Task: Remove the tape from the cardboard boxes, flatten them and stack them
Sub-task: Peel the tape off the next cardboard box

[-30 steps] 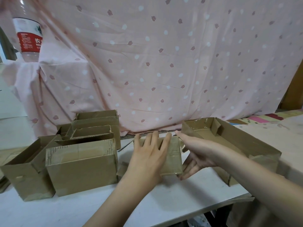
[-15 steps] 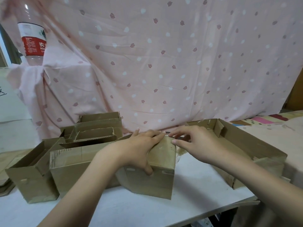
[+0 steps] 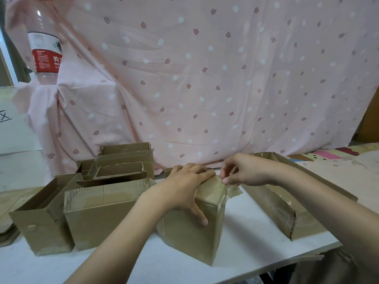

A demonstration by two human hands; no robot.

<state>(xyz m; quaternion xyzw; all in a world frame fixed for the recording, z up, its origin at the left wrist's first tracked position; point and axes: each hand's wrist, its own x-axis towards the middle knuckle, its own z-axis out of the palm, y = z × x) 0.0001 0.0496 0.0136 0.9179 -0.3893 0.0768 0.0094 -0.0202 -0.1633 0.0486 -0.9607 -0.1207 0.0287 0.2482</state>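
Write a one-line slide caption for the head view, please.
Left hand steadies a taped cardboard box while the right hand pinches a tape end at its top corner.

**Changes: centre box, both hands**

Centre box (image 3: pixel 192 228): now upright on table, was held flat 1 s ago. L hand (image 3: pixel 184 187): shifted onto top, thumb down front. R hand (image 3: pixel 244 171): moved to top R edge, now pinches tape end (image 3: pixel 232 190), partly lifted.
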